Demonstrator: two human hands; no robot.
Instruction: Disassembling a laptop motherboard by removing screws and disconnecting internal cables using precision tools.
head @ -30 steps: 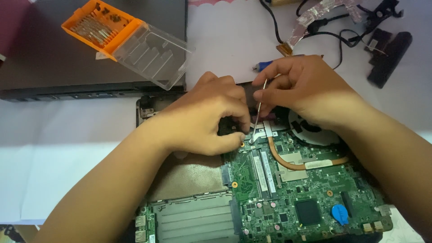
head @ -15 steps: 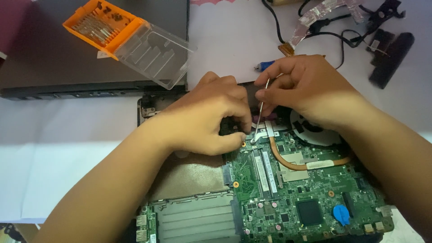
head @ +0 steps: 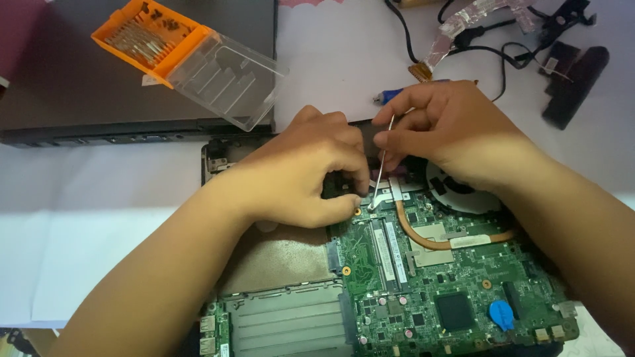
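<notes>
Head view: the right hand (head: 456,135) pinches a thin metal screwdriver (head: 382,162) — near upright, tip down on the green motherboard (head: 450,284). The left hand (head: 307,175) presses fingertips beside it — copper heat pipe (head: 430,238) curving nearby.

Electronics repair bench: opened laptop (head: 423,284), bit set (head: 149,36)

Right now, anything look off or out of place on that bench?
Nothing damaged or spilled. Only untidy: the orange bit case lies open and askew on the closed dark laptop, and loose black cables tangle behind. The right hand holds a thin metal tool on the green circuit board.
</notes>
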